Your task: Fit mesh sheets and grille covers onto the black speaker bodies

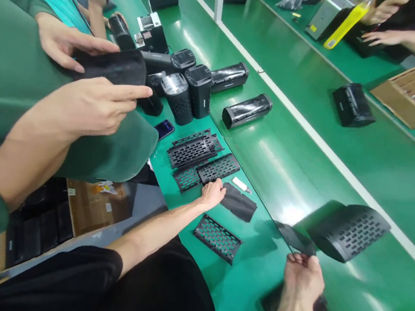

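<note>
My left hand [213,194] is closed at the lower edge of a black perforated grille [220,168], beside a black cloth-like sheet [238,202]. What its fingers pinch, if anything, is hidden. Between the fingers of my right hand [304,275] is a thin dark sheet [296,238], held above the green surface. Just beyond it lies a black speaker-like housing [352,233] with a slotted face. Another loose grille [218,238] rests nearer to me, and several more grilles [193,148] are stacked farther off. A small white tube [241,184] sits by the sheet.
To my left a co-worker's hands [84,106] hold a dark housing [115,67]. Several black cylindrical housings [202,91] stand and lie near a phone [165,129]. Across the green conveyor [289,171], another person's hands [385,26] work near a cardboard tray [397,111].
</note>
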### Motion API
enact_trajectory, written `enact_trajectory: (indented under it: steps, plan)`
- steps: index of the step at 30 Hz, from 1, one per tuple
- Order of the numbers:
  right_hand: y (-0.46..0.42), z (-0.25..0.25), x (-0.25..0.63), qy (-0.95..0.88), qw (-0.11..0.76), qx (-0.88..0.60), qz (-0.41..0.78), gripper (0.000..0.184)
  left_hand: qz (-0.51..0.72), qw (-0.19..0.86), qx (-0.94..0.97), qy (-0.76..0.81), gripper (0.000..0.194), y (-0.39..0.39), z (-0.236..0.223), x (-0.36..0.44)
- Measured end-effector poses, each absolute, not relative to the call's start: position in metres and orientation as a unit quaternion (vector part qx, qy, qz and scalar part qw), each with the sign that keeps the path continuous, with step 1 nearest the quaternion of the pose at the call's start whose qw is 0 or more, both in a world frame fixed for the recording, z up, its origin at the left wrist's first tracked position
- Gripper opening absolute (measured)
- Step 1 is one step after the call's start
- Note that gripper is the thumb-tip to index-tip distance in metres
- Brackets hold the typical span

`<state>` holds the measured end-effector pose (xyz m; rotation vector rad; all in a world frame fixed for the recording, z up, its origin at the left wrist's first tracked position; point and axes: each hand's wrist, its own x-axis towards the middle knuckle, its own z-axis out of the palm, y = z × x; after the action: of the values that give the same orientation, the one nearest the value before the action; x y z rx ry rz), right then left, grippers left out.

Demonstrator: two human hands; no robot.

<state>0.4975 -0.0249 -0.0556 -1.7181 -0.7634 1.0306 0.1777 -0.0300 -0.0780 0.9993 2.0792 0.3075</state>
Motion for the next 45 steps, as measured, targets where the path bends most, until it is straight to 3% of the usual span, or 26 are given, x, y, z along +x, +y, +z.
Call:
enact_trajectory:
  steps: [5,10,12,14,17,19,21,24,28,31,39,45]
  plan:
    - [-0.058,-0.023,0.499,-0.317,0.493,-0.683,0.435,0.038,0.171,0.443,0.427,0.769,0.031,-0.034,-0.037,0.187]
    - [-0.101,-0.007,0.441,-0.582,0.356,-0.632,0.368,0.040,0.292,0.786,0.339,0.428,0.081,-0.063,-0.006,0.224]
    - [-0.116,-0.005,0.423,-0.604,0.341,-0.604,0.393,0.038,0.345,0.793,0.278,0.419,0.073,-0.077,-0.005,0.233]
    - [-0.127,-0.005,0.414,-0.515,0.386,-0.615,0.455,0.039,0.404,0.768,0.224,0.443,0.059,-0.090,-0.006,0.235]
    - [-0.134,-0.008,0.413,-0.244,0.425,-0.605,0.628,0.056,0.412,0.795,0.151,0.419,0.056,-0.106,-0.004,0.229]
    - [-0.134,-0.009,0.414,-0.118,0.354,-0.534,0.759,0.067,0.395,0.821,0.127,0.392,0.059,-0.113,-0.002,0.223]
    - [-0.134,-0.009,0.413,-0.075,0.284,-0.474,0.830,0.065,0.387,0.831,0.129,0.378,0.060,-0.118,0.000,0.218]
    - [-0.135,-0.013,0.413,-0.077,0.281,-0.489,0.822,0.052,0.388,0.808,0.181,0.405,0.055,-0.125,-0.002,0.208]
    - [-0.141,-0.027,0.423,-0.096,0.342,-0.578,0.735,0.044,0.349,0.671,0.325,0.568,0.040,-0.137,-0.010,0.191]
    - [-0.148,-0.041,0.431,-0.129,0.348,-0.627,0.685,0.048,0.296,0.622,0.351,0.634,0.038,-0.149,-0.020,0.184]
    - [-0.157,-0.062,0.434,-0.287,0.259,-0.703,0.597,0.063,0.222,0.576,0.390,0.683,0.030,-0.160,-0.042,0.186]
    - [-0.152,-0.079,0.432,-0.397,0.144,-0.757,0.499,0.054,0.047,0.423,0.556,0.714,0.027,-0.159,-0.055,0.184]
